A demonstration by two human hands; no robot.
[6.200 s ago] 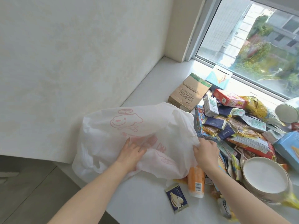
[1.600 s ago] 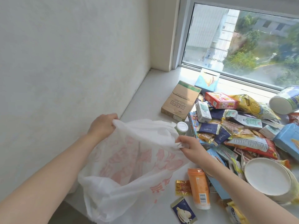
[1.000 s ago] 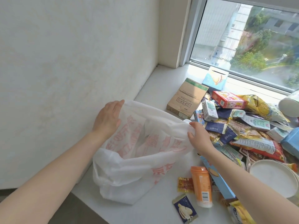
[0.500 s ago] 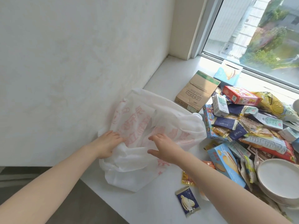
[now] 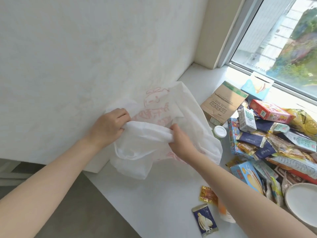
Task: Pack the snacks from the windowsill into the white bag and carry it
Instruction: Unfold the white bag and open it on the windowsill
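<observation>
White windowsill point(image 5: 154, 200) under a bright window carries all we need. Our left grip point(image 5: 109, 127) is curled round a bunched fold at the rim of the white bag point(image 5: 192, 115), and our right grip point(image 5: 180, 141) pinches the same twisted band just beside it. Between them the material is gathered like a rope. Below, the bag sags limp on the sill against the wall. We judge it thin, soft and nearly weightless, with no shape of its own, so we should take opposite rim edges and spread the mouth. The snacks point(image 5: 274, 145) lie heaped near on the right, none visibly packed yet.
</observation>
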